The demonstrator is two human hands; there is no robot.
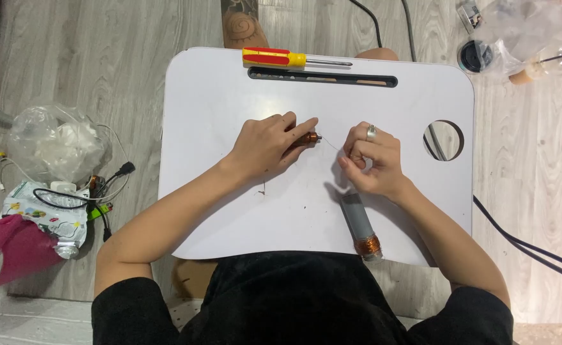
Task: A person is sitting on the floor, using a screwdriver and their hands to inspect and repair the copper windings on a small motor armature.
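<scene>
The left hand (265,148) lies on the white counter (230,211) with its fingers pressed together over a small copper-brown coil (305,137); only the coil's right end and a short dark tip stick out past the fingertips, so its full shape is hidden. A hair-thin wire (331,144) runs from that tip toward 3 o'clock to the right hand (370,161), and it is barely visible against the white top. The right hand's fingers are curled in and pinching the wire near its thumb; the exact pinch point is tucked under the knuckles. One ring (371,132) sits on that hand.

At 5 o'clock from the right hand, one grey spool (359,223) lies on the counter, its upper end covered by the hand, its lower end wound with copper wire near the counter's front edge.

At 12 o'clock, one red and yellow screwdriver (281,58) lies along the far edge, just above a long dark slot (322,78). One round hole (444,139) is cut at 3 o'clock.

On the floor at 9 o'clock lie a clear plastic bag (54,142), tangled cables (99,188) and a pink object (6,252) cut off by the frame. At 1 o'clock another plastic bag (530,32) is partly out of view, its contents unclear.
</scene>
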